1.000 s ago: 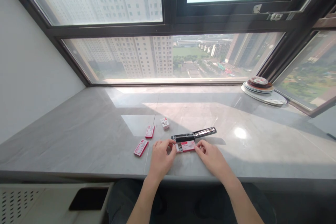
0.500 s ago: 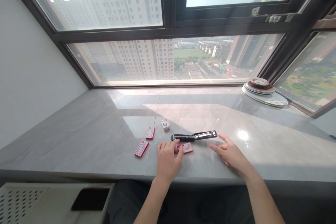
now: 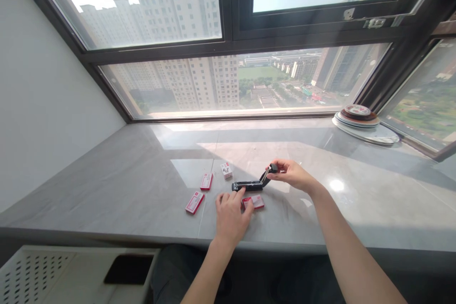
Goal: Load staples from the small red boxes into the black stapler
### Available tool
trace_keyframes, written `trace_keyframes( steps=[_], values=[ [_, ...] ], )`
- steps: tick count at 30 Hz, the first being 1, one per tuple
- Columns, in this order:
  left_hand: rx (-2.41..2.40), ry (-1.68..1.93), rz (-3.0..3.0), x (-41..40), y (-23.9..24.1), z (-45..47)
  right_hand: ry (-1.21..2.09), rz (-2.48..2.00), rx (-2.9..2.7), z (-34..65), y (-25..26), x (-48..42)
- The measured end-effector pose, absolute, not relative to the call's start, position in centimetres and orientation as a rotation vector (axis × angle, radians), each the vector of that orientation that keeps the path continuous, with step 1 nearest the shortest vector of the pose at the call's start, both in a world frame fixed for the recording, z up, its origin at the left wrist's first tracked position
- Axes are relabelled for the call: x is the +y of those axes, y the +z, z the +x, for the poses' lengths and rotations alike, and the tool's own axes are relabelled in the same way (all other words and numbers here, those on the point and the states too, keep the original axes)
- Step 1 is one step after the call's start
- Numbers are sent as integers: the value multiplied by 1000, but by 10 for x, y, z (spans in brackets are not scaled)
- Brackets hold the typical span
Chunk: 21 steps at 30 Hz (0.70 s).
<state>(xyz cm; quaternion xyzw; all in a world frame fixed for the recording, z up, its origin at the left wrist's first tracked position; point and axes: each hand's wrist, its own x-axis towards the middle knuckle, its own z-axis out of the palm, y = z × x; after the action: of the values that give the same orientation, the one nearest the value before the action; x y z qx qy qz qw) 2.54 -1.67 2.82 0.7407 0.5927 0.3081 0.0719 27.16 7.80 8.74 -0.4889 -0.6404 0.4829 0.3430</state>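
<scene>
A black stapler (image 3: pixel 247 185) lies unfolded on the grey counter, its upper arm tilted up at the right end. My right hand (image 3: pixel 294 174) pinches the tip of that raised arm between thumb and fingers. At the stapler's near edge rest the fingertips of my left hand (image 3: pixel 230 213), spread and not wrapped around anything. Its thumb lies by a red-and-white small box (image 3: pixel 255 201), partly covering it. To the left are two more red-and-white boxes (image 3: pixel 194 203) and a white small box (image 3: pixel 226 170) with a dark picture on it.
A stack of plates (image 3: pixel 356 121) stands at the far right corner of the counter (image 3: pixel 135 171), against the window frame. Below the front edge, at left, a pale perforated surface (image 3: pixel 81 270) holds a dark flat rectangular object (image 3: pixel 128 269).
My right hand has moved up and left and taken hold of the stapler's upper arm, which has swung from nearly flat to raised. My left hand stays by the base.
</scene>
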Motion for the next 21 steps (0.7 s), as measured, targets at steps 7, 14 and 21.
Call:
trace_keyframes(
  steps=[7,14,21],
  values=[
    [1814,912,2226,-16,33,29,906,-1261,-1937,196,67,85],
    [1724,842,2344,-18,38,35,665,-1324,-2075,189,53,78],
    [1859,881,2375,-27,36,-24,523,-1474,-1910,228,38,55]
  ],
)
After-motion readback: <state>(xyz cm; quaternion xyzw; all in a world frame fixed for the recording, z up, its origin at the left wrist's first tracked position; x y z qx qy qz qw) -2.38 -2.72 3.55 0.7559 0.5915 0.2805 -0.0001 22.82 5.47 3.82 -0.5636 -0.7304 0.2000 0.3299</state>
